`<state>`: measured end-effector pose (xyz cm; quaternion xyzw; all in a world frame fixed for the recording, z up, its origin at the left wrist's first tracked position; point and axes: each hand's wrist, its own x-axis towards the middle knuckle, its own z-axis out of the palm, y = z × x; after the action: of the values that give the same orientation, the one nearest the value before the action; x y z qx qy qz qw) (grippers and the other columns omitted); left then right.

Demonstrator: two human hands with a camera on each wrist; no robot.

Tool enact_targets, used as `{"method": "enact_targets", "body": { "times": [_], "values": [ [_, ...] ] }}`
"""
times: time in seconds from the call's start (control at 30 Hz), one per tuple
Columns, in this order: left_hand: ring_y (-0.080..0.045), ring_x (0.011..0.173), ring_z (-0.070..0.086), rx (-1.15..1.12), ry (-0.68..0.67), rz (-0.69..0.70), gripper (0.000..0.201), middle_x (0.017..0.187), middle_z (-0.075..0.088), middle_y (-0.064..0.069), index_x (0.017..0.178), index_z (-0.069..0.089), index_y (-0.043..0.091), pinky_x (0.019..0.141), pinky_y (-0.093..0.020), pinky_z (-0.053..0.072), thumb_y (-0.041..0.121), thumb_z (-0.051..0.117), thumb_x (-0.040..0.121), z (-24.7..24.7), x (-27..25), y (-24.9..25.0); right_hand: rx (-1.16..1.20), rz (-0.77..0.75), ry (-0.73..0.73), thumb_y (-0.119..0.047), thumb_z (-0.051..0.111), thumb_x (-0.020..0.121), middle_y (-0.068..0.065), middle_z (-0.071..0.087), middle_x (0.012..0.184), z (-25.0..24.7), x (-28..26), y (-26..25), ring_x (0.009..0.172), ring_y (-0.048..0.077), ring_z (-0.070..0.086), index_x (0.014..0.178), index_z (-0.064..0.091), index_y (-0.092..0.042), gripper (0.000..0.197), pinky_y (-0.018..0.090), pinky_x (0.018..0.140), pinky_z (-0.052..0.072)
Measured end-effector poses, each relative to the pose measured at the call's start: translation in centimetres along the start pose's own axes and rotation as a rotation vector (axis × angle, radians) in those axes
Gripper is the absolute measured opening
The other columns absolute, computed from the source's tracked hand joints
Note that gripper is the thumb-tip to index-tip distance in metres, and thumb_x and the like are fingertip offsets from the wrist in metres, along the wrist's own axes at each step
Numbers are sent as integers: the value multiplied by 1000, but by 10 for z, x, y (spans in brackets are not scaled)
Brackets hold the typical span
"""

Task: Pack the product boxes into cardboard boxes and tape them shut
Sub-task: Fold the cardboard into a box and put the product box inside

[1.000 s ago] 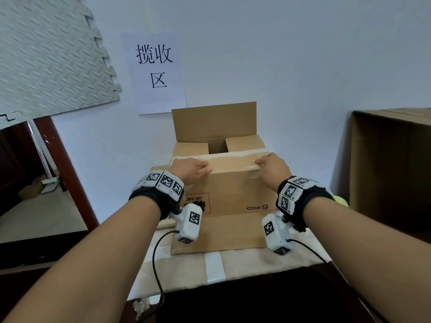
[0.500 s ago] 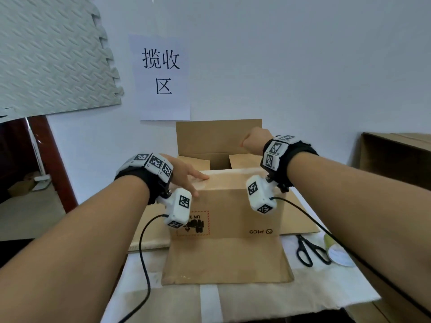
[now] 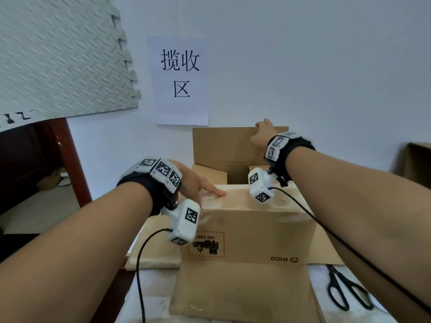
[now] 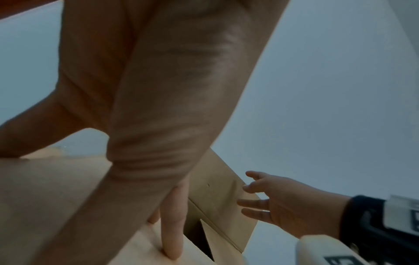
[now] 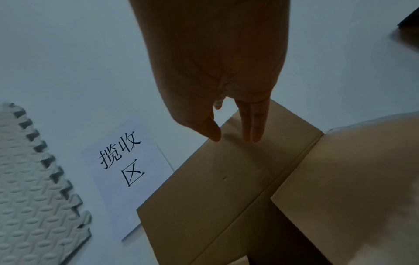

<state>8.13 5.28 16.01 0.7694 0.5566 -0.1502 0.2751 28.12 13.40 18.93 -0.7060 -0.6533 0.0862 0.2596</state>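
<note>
The box (image 3: 245, 248) is plain brown cardboard, with a paler, whitish strip along its near top edge. Its near face carries a black pictogram inside a red dashed frame (image 3: 206, 244) and a small black "PICO" mark (image 3: 284, 259). The sign (image 3: 180, 80) on the far wall is white paper with black characters; the wall (image 3: 314, 66) itself is pale blue-grey. The foam mat (image 3: 58, 54) at far left is light grey with a raised diamond-tread pattern and jigsaw edges. The wristbands (image 3: 144, 185) are black, bearing white blocks printed with black-and-white square codes. The scissors (image 3: 347, 291) are black, on a white worktop (image 3: 154, 308).
</note>
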Motion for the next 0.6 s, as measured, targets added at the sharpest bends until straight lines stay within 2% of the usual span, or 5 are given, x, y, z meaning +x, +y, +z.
{"method": "enact_targets", "body": {
  "times": [0.1,0.27,0.43,0.53,0.6],
  "values": [
    [-24,131,31,-66,-7,2,77,142,28,8,134,43,49,95,-37,43,3,72,80,1,-1,1,-19,18,-47,-7,40,90,5,16,156,-4,6,-3,135,32,36,147,25,-10,59,40,109,33],
    [-21,131,31,-60,-9,12,77,140,29,6,139,39,44,84,-29,42,3,70,82,-1,-3,2,-11,87,-114,-12,42,91,17,44,139,-7,17,-3,119,35,50,144,26,-9,56,44,102,42],
    [-16,122,31,-71,-17,11,76,138,28,9,136,40,47,78,-25,48,4,71,81,1,-5,2,1,101,-62,-8,42,89,15,35,145,-7,15,-4,126,35,44,143,29,-5,55,45,103,40],
    [-13,117,31,-55,-19,21,78,135,29,9,141,36,42,62,-14,40,2,68,83,2,-4,2,-32,95,-83,-9,43,95,19,40,143,-10,15,-3,126,35,46,140,34,1,48,42,105,38],
    [-13,117,32,-56,-23,21,78,136,29,8,141,36,43,61,-14,40,3,69,83,1,-3,2,-57,99,-47,-14,46,94,19,44,139,-12,13,1,126,35,46,135,43,0,43,42,105,38]
  ]
}}
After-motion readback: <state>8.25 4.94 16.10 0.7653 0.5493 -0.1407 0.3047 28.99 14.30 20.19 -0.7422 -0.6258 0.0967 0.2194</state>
